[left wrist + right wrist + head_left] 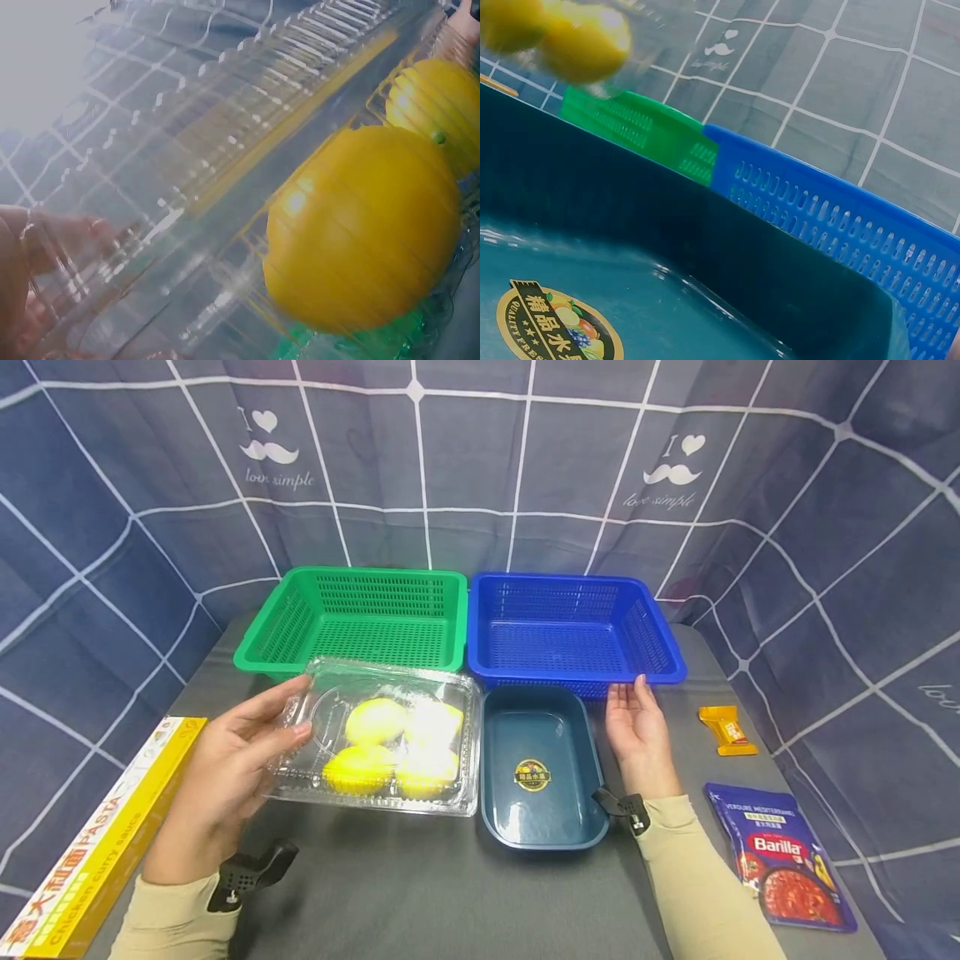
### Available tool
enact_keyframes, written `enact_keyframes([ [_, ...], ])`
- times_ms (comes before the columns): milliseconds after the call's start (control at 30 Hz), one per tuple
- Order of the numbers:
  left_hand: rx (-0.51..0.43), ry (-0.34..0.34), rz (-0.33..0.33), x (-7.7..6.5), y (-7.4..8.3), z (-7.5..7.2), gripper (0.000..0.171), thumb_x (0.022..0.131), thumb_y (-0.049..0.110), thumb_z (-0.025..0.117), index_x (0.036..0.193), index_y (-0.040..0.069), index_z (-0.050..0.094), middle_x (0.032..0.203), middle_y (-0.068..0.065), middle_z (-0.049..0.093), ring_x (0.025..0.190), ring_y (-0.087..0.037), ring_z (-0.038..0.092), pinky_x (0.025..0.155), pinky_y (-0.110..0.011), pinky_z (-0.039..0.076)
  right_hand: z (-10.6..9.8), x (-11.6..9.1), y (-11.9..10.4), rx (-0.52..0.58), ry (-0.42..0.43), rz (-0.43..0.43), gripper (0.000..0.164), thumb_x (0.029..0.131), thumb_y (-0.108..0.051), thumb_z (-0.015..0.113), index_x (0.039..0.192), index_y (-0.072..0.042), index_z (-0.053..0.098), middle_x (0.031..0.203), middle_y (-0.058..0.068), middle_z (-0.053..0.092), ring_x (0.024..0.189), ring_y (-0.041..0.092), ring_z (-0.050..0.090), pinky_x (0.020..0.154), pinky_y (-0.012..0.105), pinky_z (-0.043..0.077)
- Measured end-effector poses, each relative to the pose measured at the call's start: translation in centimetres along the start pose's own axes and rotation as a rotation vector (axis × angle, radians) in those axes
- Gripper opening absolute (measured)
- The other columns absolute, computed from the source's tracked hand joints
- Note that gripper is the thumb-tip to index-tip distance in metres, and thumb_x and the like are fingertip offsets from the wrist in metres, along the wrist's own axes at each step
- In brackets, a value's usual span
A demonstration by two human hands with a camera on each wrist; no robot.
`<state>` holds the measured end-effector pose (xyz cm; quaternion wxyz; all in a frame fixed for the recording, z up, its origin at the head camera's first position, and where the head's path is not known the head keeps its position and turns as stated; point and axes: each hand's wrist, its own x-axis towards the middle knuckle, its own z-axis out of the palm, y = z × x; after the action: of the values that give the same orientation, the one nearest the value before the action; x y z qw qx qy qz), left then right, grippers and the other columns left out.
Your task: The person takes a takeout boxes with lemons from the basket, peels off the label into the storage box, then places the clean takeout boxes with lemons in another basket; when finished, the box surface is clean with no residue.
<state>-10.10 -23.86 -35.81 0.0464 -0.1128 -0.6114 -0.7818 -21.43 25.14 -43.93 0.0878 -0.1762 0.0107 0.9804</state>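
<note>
My left hand [232,764] grips the left edge of a clear plastic clamshell box [315,781], thumb on top. Several yellow lemons [377,720] sit inside it; in the left wrist view one lemon [364,229] looms large behind the ribbed plastic. The box is held up in front of the green basket [251,647] and overlaps its front rim. My right hand [637,731] lies palm up beside the dark teal tray [540,727], its fingertips right at the front rim of the blue basket [577,678]. Nothing is in that hand.
A yellow pasta box [112,835] lies along the left side. To the right are a small orange packet [727,730] and a blue Barilla sauce pouch [780,856]. A grey checked curtain [480,452] closes off the back and sides.
</note>
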Motion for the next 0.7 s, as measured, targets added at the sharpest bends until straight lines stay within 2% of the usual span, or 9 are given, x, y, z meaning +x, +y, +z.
enact_keyframes([
  [33, 0.012, 0.003, 0.003, 0.4, 0.3, 0.3, 0.054, 0.097, -0.018, 0.063, 0.148, -0.006, 0.055, 0.154, -0.018, 0.049, 0.077, -0.006, 0.063, 0.056, -0.012, 0.051, 0.0, 0.0, 0.0, 0.002, 0.001, 0.001, 0.025, 0.096, 0.009, 0.067, 0.109, -0.006, 0.051, 0.097, 0.014, 0.059, 0.084, 0.028, 0.060, 0.099, 0.030, 0.050],
  [167, 0.014, -0.001, 0.006, 2.3, 1.2, 2.1, 0.052, 0.096, -0.016, 0.066, 0.146, -0.004, 0.059, 0.155, -0.020, 0.045, 0.097, -0.012, 0.065, 0.070, -0.016, 0.057, -0.1, 0.1, 0.0, 0.004, 0.002, 0.002, 0.031, 0.092, 0.011, 0.071, 0.109, -0.006, 0.051, 0.095, 0.014, 0.059, 0.083, 0.028, 0.060, 0.086, 0.035, 0.056],
  [367, -0.027, 0.009, -0.039, 5.6, 2.1, 5.7, 0.053, 0.097, -0.008, 0.071, 0.148, 0.001, 0.060, 0.158, -0.024, 0.040, 0.108, -0.017, 0.070, 0.050, -0.011, 0.048, -0.2, 0.2, 0.3, -0.002, -0.009, 0.004, 0.023, 0.100, 0.007, 0.063, 0.111, -0.008, 0.049, 0.095, 0.014, 0.058, 0.082, 0.028, 0.060, 0.085, 0.036, 0.056],
  [400, -0.041, 0.012, -0.049, 6.2, 2.1, 6.4, 0.053, 0.097, -0.006, 0.071, 0.148, 0.001, 0.059, 0.160, -0.023, 0.039, 0.104, -0.017, 0.072, 0.044, -0.010, 0.040, -0.2, 0.2, 0.3, -0.001, -0.012, 0.001, 0.023, 0.100, 0.007, 0.062, 0.111, -0.008, 0.048, 0.096, 0.014, 0.058, 0.083, 0.028, 0.060, 0.085, 0.036, 0.056],
  [467, -0.064, 0.018, -0.051, 7.4, 1.9, 7.7, 0.054, 0.097, -0.005, 0.072, 0.149, 0.001, 0.059, 0.161, -0.023, 0.036, 0.098, -0.015, 0.073, 0.043, -0.009, 0.039, -0.2, 0.2, 0.3, 0.002, -0.014, -0.007, 0.025, 0.099, 0.008, 0.064, 0.111, -0.007, 0.049, 0.097, 0.014, 0.059, 0.083, 0.029, 0.061, 0.085, 0.036, 0.056],
  [500, -0.066, 0.024, -0.056, 8.0, 1.7, 8.4, 0.054, 0.097, -0.004, 0.073, 0.149, 0.003, 0.059, 0.161, -0.022, 0.035, 0.084, -0.012, 0.073, 0.038, -0.010, 0.029, -0.3, 0.2, 0.3, 0.006, -0.017, -0.009, 0.026, 0.097, 0.009, 0.065, 0.110, -0.007, 0.049, 0.098, 0.014, 0.059, 0.083, 0.029, 0.061, 0.087, 0.036, 0.056],
  [600, -0.109, 0.046, -0.050, 9.8, 0.8, 10.3, 0.054, 0.095, -0.006, 0.073, 0.147, 0.003, 0.061, 0.161, -0.023, 0.034, 0.060, -0.010, 0.065, 0.037, -0.012, 0.019, -0.3, 0.1, 0.2, 0.009, -0.027, -0.010, 0.031, 0.092, 0.012, 0.070, 0.109, -0.005, 0.050, 0.101, 0.014, 0.059, 0.084, 0.029, 0.061, 0.092, 0.034, 0.054],
  [667, -0.104, 0.066, -0.036, 10.8, 0.1, 11.6, 0.054, 0.095, -0.007, 0.073, 0.146, 0.004, 0.062, 0.159, -0.022, 0.037, 0.067, -0.010, 0.066, 0.040, -0.011, 0.022, -0.4, 0.1, 0.1, 0.003, -0.029, -0.008, 0.033, 0.091, 0.013, 0.071, 0.109, -0.005, 0.051, 0.102, 0.014, 0.059, 0.085, 0.029, 0.061, 0.094, 0.033, 0.054],
  [700, -0.098, 0.077, -0.031, 11.4, -0.3, 12.1, 0.054, 0.095, -0.008, 0.073, 0.146, 0.005, 0.063, 0.158, -0.021, 0.039, 0.083, -0.014, 0.071, 0.042, -0.011, 0.027, -0.4, 0.1, 0.1, 0.002, -0.027, -0.007, 0.033, 0.090, 0.013, 0.071, 0.109, -0.005, 0.051, 0.102, 0.014, 0.059, 0.087, 0.028, 0.061, 0.095, 0.033, 0.053],
])
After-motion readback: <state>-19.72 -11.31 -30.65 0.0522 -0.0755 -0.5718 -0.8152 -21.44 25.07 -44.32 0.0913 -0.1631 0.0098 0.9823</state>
